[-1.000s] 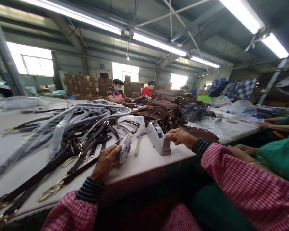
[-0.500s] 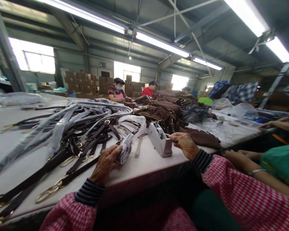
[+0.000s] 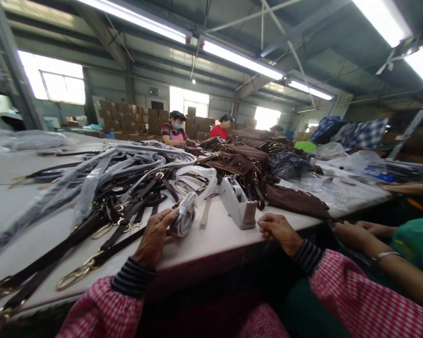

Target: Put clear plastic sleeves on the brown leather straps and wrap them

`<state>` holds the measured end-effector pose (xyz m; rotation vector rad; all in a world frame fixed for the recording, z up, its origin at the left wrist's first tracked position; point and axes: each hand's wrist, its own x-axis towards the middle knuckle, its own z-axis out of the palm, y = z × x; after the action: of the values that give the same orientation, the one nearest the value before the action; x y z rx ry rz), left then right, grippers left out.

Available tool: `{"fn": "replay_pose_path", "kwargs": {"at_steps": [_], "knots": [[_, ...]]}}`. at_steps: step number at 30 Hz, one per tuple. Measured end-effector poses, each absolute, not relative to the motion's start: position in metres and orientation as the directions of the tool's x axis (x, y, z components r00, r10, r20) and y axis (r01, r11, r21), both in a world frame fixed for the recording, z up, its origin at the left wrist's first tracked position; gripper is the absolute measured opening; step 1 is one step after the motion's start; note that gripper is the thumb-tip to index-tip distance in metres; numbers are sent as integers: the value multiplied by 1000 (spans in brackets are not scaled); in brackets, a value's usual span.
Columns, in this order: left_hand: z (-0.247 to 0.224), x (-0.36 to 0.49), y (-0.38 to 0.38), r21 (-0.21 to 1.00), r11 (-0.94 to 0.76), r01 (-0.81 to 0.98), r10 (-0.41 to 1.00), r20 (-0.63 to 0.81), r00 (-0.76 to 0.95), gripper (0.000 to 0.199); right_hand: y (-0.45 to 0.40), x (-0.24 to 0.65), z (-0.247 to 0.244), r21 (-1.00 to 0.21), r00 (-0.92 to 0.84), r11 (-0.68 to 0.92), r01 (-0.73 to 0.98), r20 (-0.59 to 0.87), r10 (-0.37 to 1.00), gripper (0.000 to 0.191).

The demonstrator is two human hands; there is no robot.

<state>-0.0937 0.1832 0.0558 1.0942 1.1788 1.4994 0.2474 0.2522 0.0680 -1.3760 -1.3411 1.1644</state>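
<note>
My left hand grips a rolled strap in clear plastic at the table's front edge. Just right of a grey tape dispenser, my right hand has its thumb and fingers pinched together. Whatever is between those fingertips is too small to make out. A beige strip lies between the roll and the dispenser. Dark straps with gold clasps spread over the table to the left of my left hand.
Brown fringed bags are heaped behind the dispenser. Plastic-wrapped straps cover the left side. At the right, another person's hands hold something dark near the edge. Two people sit across the table, with stacked cartons behind them.
My right hand has moved away from the dispenser's front end, to the right and slightly down. My left hand still holds the wrapped roll. The camera view has shifted a little.
</note>
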Motion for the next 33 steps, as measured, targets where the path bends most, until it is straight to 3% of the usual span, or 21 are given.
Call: {"fn": "replay_pose_path", "kwargs": {"at_steps": [2,6,12,24,33], "knots": [[58,-91,183,980,-143,-141,973,113,-201,43,244,251,71,-971,-65,8,241,-8,998,36],[59,-89,184,978,-173,-113,971,150,-188,45,230,220,91,-967,-336,162,195,89,938,39],[56,-90,185,976,-212,-57,956,195,-219,44,227,114,105,-997,-611,74,-19,70,789,38],[60,-90,184,973,-222,-56,953,205,-224,45,249,71,100,-1000,-662,-3,-14,7,749,45],[56,-91,182,944,-163,-286,975,110,-191,42,248,57,99,-1000,-638,-8,2,-8,770,45]]}}
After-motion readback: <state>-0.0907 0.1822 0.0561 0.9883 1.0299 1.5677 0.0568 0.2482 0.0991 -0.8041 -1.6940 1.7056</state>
